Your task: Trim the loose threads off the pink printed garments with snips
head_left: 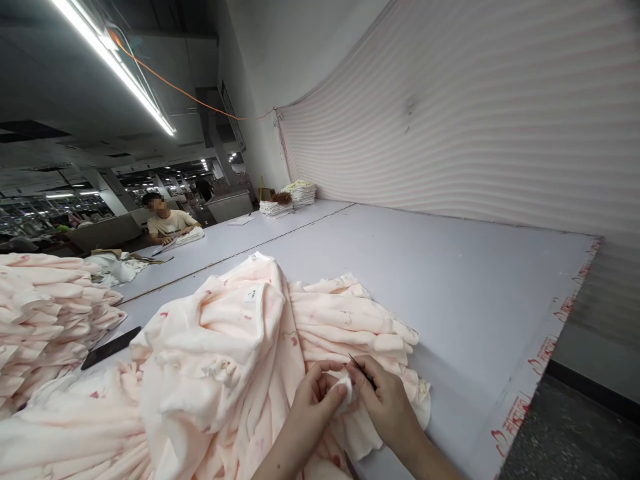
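Pale pink plush garments (215, 340) with small red prints lie heaped in front of me, a white label (253, 293) at one neckline. My left hand (320, 390) is closed, pinching a white edge of the cloth (345, 385) between thumb and fingers. Close beside it, my right hand (377, 393) is closed around a slim dark pointed tool (363, 371), its tip toward the left fingers. Whether it is thread snips or tweezers I cannot make out. The right fingertips also meet the cloth edge.
More pink garments (45, 313) are piled at the left, near a flat black object (111, 348). Stacks of folded pale cloth (300, 193) stand at the table's (450, 280) far end. A person (170, 220) works across the table. A striped sheet (450, 113) hangs along the right.
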The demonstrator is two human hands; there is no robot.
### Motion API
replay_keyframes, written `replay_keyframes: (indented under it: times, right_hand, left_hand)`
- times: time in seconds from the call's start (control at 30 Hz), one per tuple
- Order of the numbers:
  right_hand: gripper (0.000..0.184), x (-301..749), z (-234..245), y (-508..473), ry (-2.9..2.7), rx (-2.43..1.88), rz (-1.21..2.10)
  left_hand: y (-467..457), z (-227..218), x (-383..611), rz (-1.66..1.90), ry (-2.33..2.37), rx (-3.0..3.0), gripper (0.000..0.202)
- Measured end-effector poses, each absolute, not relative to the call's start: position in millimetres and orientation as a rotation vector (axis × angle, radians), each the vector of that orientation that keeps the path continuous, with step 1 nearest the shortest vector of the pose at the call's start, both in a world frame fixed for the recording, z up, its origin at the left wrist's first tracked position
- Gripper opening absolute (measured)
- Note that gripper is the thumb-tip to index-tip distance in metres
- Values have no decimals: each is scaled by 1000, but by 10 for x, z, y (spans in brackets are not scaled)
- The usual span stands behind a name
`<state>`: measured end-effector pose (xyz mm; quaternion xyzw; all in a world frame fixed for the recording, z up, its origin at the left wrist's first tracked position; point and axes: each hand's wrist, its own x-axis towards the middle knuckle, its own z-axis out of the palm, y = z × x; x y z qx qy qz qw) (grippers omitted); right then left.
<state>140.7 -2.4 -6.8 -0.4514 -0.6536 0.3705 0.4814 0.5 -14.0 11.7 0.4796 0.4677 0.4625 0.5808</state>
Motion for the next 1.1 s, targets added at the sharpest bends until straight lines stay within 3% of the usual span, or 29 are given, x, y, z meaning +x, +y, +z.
replay_keyframes:
  times: [0.13, 0.4, 0.77, 0.97, 1.1]
  right_hand:
    - [21, 1336, -79, 20, -1587, -1139, 838]
    - [23, 1511, -61, -54, -1557, -1171, 996]
    - [18, 1627, 34, -21, -1650, -1153, 1142]
    - [27, 1636, 15, -9, -1537, -1108, 1287]
    - [25, 1909, -223, -3, -1455, -1146, 1217]
  left_hand:
    - [-125, 138, 6, 1046, 1189, 1230, 20]
    - [-141, 148, 11, 1165, 1112, 905, 25]
    - [-123, 214, -30, 983, 1132, 1105, 21]
    - [-105, 182, 26, 899, 1162, 1243, 22]
    - [-57, 260, -130, 1138, 1119, 1218, 20]
